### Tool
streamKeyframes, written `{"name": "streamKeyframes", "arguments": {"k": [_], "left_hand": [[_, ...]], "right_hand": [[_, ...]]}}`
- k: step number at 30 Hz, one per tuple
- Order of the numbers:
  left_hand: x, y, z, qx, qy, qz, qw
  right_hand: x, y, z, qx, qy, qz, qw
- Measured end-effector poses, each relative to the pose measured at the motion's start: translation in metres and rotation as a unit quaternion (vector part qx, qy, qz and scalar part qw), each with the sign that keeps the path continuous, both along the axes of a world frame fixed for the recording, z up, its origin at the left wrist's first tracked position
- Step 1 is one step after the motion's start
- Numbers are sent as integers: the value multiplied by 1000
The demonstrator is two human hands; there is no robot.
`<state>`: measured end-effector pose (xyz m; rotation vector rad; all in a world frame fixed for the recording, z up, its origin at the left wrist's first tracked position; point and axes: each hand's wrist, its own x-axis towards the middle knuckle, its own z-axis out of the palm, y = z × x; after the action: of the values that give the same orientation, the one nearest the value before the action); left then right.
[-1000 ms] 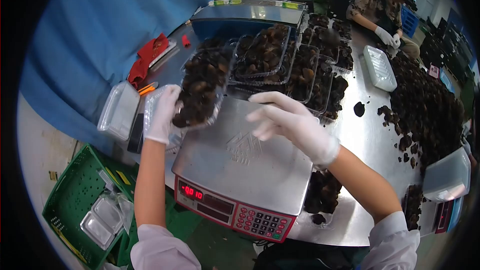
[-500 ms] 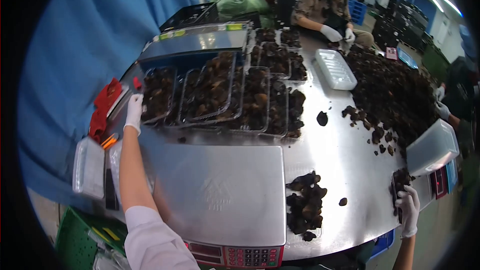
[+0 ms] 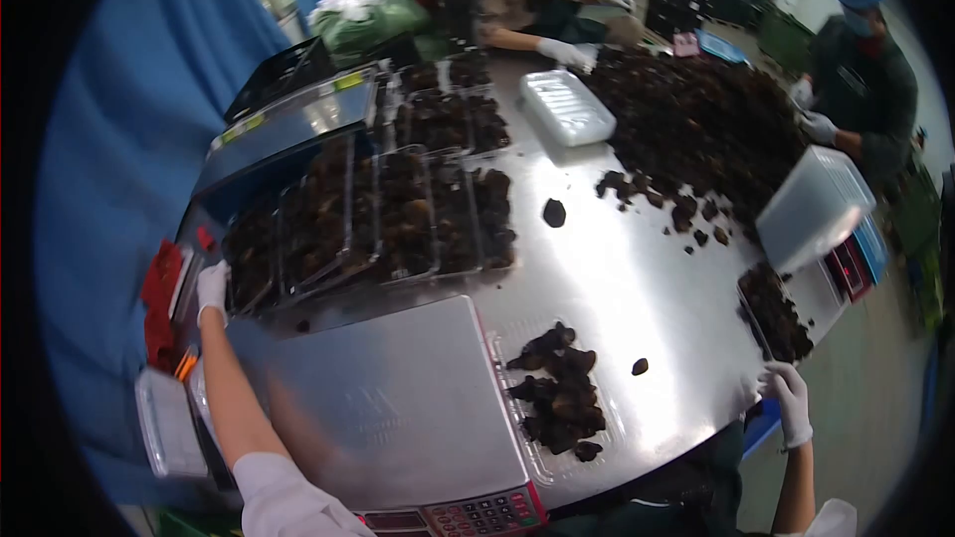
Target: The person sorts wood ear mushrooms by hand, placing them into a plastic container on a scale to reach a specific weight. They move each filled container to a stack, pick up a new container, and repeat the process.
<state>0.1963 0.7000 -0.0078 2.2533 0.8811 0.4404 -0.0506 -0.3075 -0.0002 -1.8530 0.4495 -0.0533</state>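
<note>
A steel table [image 3: 637, 268] takes up most of what I see, with a blue curtain [image 3: 119, 139] hanging left of the scale [image 3: 368, 408] and green bags [image 3: 378, 28] heaped well behind it. Beyond the scale to the right spreads a big dark heap [image 3: 696, 119] with two gloved people at its edges; a white tray [image 3: 567, 111] sits on the near side of that heap. Left of the scale lies a red cloth [image 3: 159, 303]; well to its right, some clear containers [image 3: 816, 211] block part of a second scale [image 3: 848, 267]. Just beside the scale's right edge is a loosely filled tray [image 3: 559, 393]. Behind its back-left corner, the leftmost tray [image 3: 251, 261] is clear plastic, packed with brown-black pieces; the left hand [image 3: 212, 288] is at its outer edge, grip impossible to tell. Well right of the scale, the right hand [image 3: 791, 398] bends its fingers near the far-right tray [image 3: 776, 316], also full of dark pieces; I can't tell whether it grasps anything.
</note>
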Motion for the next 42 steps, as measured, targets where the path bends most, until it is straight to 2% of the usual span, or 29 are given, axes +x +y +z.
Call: {"name": "streamKeyframes", "arguments": {"k": [2,4,5,7,8,9,11,13,15,16,17,18,19,21,23,24,25,27,28,29,30,31,33,34,36,39,42], "left_hand": [[0,19,-5,-96,-31,-14,995],[-10,3,13,-150,-19,-35,988],[-5,20,9,-172,-35,-18,984],[-12,48,21,-174,-32,-104,979],[-11,26,31,-102,-82,-103,986],[-21,-8,42,-28,-133,-100,986],[-51,-110,94,-23,-109,-161,981],[-91,-241,133,-11,-147,-214,966],[-132,-303,143,61,-151,-286,944],[-164,-382,156,91,-151,-291,940],[-198,-458,171,120,-152,-292,936],[-222,-488,186,274,-11,-380,883],[-242,-506,163,176,-90,-444,874],[-265,-578,151,63,-80,-513,852],[-274,-633,126,-76,-34,-539,838],[-270,-651,105,-117,-43,-586,801],[-265,-668,71,-220,8,-578,786],[-257,-729,45,-324,42,-497,804],[-250,-751,36,-300,27,-517,801],[-246,-767,19,-362,42,-497,788],[-243,-781,4,-421,57,-475,771],[-239,-793,-5,-420,59,-475,771],[-233,-810,-17,-349,82,-534,765],[-230,-817,-20,-346,88,-531,768],[-224,-825,-21,-429,113,-501,743],[-226,-826,-19,-462,106,-474,742],[-236,-817,-19,-493,75,-430,752]], "right_hand": [[1,16,9,-6,-4,35,999],[1,29,20,-87,4,69,994],[0,31,18,-122,5,91,988],[2,48,29,-160,17,136,978],[3,58,30,-140,15,157,978],[3,64,29,-131,22,189,973],[3,64,4,-162,-44,256,952],[5,59,-3,-178,-75,264,945],[3,47,7,-195,-103,203,954],[4,31,10,-225,-137,159,952],[7,12,8,-280,-216,71,933],[16,-4,14,-279,-279,-12,919],[24,-27,13,-199,-270,-96,937],[45,-91,6,-324,-217,-146,909],[64,-138,-13,-326,-191,-109,919],[73,-148,-13,-285,-111,-63,950],[79,-155,-14,-241,-28,-15,970],[85,-160,-23,-266,-44,23,963],[87,-161,-24,-295,-63,60,952],[86,-161,-24,-317,-39,77,945],[85,-157,-20,-276,6,90,957],[81,-153,-15,-234,51,103,965],[69,-142,-12,-64,118,132,982],[62,-137,-18,-23,106,141,984],[48,-119,-23,47,65,152,985],[29,-94,-33,204,-1,121,972],[15,-68,-41,239,-64,97,964]]}}
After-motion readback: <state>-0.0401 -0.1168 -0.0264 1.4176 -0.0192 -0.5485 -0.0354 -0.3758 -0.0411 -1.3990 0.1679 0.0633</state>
